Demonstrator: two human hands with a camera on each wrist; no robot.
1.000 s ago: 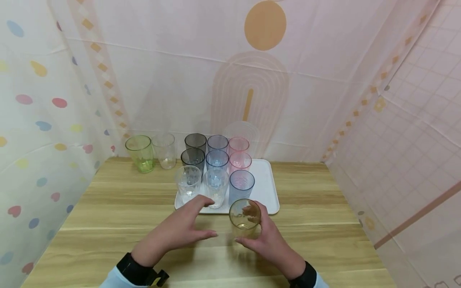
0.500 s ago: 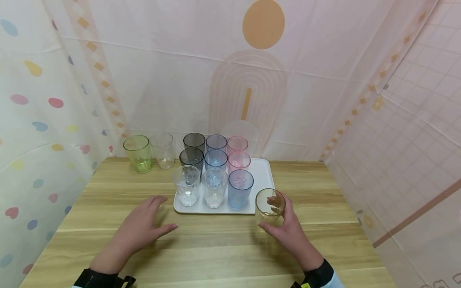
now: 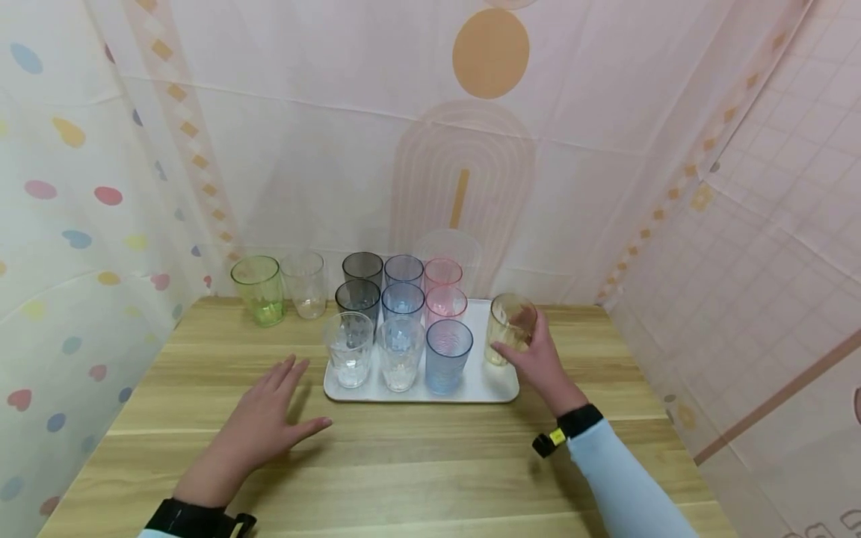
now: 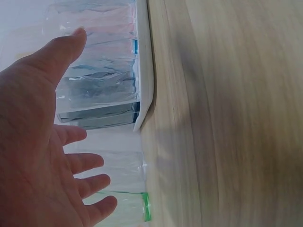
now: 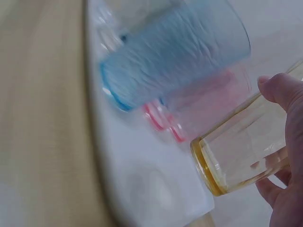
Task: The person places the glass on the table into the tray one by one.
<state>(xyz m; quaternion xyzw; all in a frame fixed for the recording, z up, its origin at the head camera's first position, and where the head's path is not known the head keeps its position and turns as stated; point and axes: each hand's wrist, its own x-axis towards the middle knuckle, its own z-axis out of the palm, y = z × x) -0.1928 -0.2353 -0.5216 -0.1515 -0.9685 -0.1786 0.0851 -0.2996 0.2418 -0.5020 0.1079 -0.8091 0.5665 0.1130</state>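
Observation:
My right hand [image 3: 541,370] grips a yellow-tinted drinking glass [image 3: 499,340] by its side, over the right end of a white tray [image 3: 498,387]. In the right wrist view the thumb and fingers wrap the glass [image 5: 241,151]; its base seems just off the tray, though contact is hard to judge. A blue glass [image 3: 448,366] and two pink glasses [image 3: 444,302] stand to its left. My left hand [image 3: 258,418] hovers with fingers spread at the tray's front left, holding nothing. The left wrist view shows that palm [image 4: 28,137] bare.
Also on the tray are two clear glasses [image 3: 351,359], two dark grey glasses [image 3: 359,299] and more bluish ones [image 3: 403,299]. A green glass [image 3: 261,295] and another clear glass [image 3: 306,288] stand on the wooden table [image 3: 430,471], left of the tray. A patterned curtain [image 3: 323,149] hangs behind.
My right hand has carried the yellow glass from in front of the tray rightward, then back over its right end. My left hand has drawn away to the left.

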